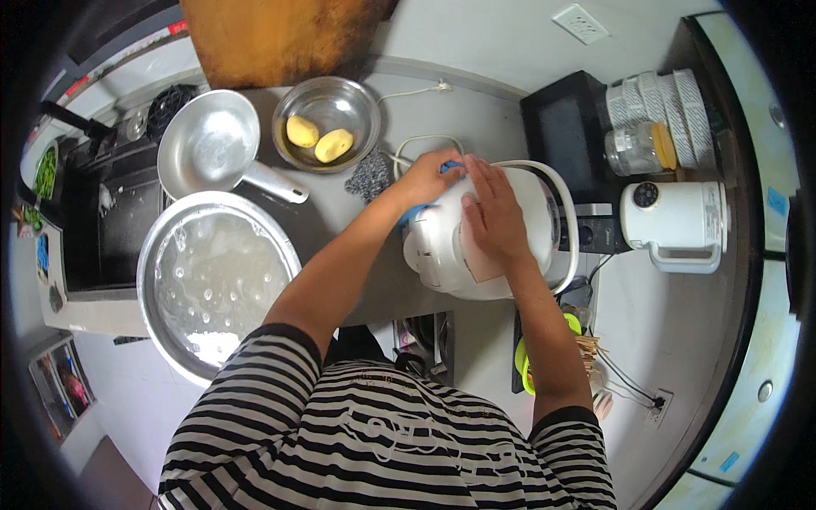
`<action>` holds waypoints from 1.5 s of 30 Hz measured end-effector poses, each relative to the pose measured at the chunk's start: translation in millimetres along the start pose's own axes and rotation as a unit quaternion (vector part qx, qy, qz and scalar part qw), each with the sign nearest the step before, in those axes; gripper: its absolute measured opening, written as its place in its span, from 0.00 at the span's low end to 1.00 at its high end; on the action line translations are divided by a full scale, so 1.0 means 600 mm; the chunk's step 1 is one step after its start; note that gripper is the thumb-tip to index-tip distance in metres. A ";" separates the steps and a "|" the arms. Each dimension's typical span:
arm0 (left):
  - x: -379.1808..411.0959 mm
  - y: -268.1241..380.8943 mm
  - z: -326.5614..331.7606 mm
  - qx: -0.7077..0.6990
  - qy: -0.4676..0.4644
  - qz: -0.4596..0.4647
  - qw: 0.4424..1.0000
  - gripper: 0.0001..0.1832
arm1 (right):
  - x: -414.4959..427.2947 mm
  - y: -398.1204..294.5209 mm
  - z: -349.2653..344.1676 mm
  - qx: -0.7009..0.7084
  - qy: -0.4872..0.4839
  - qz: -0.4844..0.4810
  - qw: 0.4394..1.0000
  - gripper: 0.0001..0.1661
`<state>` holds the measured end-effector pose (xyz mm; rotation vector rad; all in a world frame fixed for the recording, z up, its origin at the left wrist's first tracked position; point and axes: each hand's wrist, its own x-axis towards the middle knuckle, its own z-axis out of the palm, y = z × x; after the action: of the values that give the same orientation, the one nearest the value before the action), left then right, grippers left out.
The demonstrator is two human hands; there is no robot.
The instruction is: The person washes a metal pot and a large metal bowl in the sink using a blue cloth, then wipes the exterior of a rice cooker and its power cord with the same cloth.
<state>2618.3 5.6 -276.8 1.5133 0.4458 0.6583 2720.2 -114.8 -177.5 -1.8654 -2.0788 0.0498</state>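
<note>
A white rounded kitchen appliance with a carrying handle, perhaps a rice cooker (pixel 440 255), stands on the grey counter in front of me. My left hand (pixel 433 173) grips a blue cloth (pixel 414 213) at the appliance's far left side; part of the cloth is hidden under the fingers. Flat on the appliance's white top lies my right hand (pixel 494 213), fingers stretched towards the left hand and holding nothing. A grey scouring pad (pixel 370 176) lies just left of the appliance, near a steel bowl (pixel 371 108) with two peeled potatoes (pixel 334 146).
At the left are a large metal basin of cloudy water (pixel 148 306), a metal pan (pixel 210 143) and a black sink (pixel 83 255). A wooden board (pixel 280 38) leans at the back. A white electric kettle (pixel 672 217) and glass jar (pixel 628 150) stand at the right.
</note>
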 end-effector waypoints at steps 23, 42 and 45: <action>0.127 0.098 0.078 0.272 -0.118 0.213 0.931 0.16 | -0.101 0.027 -0.131 -0.075 0.146 0.311 0.936 0.19; 0.068 0.076 0.000 -0.249 -0.037 -0.197 0.947 0.14 | -0.113 0.025 -0.144 -0.030 0.185 0.352 0.917 0.18; 0.077 0.126 0.046 0.001 -0.075 -0.082 0.994 0.17 | -0.112 0.022 -0.138 -0.039 0.200 0.323 0.924 0.18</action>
<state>2661.8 9.6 -195.0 1.4976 0.4500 0.4115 2761.0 -195.0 -118.5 -2.2980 -1.1574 -0.2358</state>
